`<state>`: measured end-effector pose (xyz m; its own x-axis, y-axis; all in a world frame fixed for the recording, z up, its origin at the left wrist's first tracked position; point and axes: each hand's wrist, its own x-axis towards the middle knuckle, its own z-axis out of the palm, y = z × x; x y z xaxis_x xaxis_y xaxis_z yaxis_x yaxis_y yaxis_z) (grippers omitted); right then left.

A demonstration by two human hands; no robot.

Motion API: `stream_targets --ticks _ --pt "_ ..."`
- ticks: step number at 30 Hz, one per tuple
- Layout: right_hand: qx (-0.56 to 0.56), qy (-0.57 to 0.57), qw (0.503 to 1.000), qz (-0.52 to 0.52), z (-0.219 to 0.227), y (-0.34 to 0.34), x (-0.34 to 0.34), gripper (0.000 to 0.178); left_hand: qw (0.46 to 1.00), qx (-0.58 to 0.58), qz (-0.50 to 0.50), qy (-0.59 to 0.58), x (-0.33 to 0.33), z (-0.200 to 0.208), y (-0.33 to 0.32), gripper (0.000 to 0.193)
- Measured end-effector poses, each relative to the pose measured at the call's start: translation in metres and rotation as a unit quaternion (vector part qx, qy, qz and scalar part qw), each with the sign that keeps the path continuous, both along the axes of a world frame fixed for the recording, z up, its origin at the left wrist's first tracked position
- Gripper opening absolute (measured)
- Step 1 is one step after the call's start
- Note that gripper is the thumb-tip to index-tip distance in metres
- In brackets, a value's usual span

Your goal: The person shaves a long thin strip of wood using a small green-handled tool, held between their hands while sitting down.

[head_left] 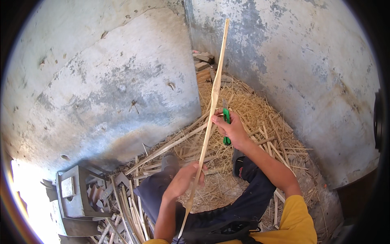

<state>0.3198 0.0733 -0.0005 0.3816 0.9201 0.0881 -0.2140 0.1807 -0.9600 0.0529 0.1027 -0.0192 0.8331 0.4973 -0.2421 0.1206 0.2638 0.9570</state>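
Note:
A long, pale wooden stick (206, 140) runs slantwise up the middle, from near my lap to high before the wall corner. It thins toward both ends and swells at two places. My left hand (183, 181) is closed around its lower part, the fingers passing behind it. Further up, my right hand (232, 127) grips a green utility knife (226, 124) with its blade pointing up. The thumb and fingers of that hand also rest against the stick. A small gap shows between the blade and the stick.
Straw-like shavings (248, 107) and loose wood strips (166, 147) cover the floor between my legs and the walls. Wood blocks (203, 59) lie in the corner. A grey, box-like stand (77, 195) with scraps sits at left, beside more strips (128, 211). Weathered walls (146, 81) close in the space.

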Motion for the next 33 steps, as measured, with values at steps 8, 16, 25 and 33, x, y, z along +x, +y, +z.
stream_targets --ticks 8,16,25,33 --pt "0.025 -0.136 0.988 -0.072 0.009 -0.007 -0.018 0.023 0.889 0.43 0.121 0.098 0.021 0.076 0.009 0.031" --pt "0.018 -0.127 0.991 -0.025 0.025 -0.018 -0.017 0.021 0.959 0.268 0.095 -0.009 0.039 0.034 0.01 0.018" --pt "0.018 -0.046 0.999 0.005 0.024 -0.017 -0.001 0.025 0.963 0.24 0.121 -0.021 0.045 0.043 0.008 0.019" --pt "0.056 -0.002 0.997 0.055 0.032 -0.031 0.003 0.027 0.892 0.369 0.228 -0.127 0.004 0.154 0.065 0.006"
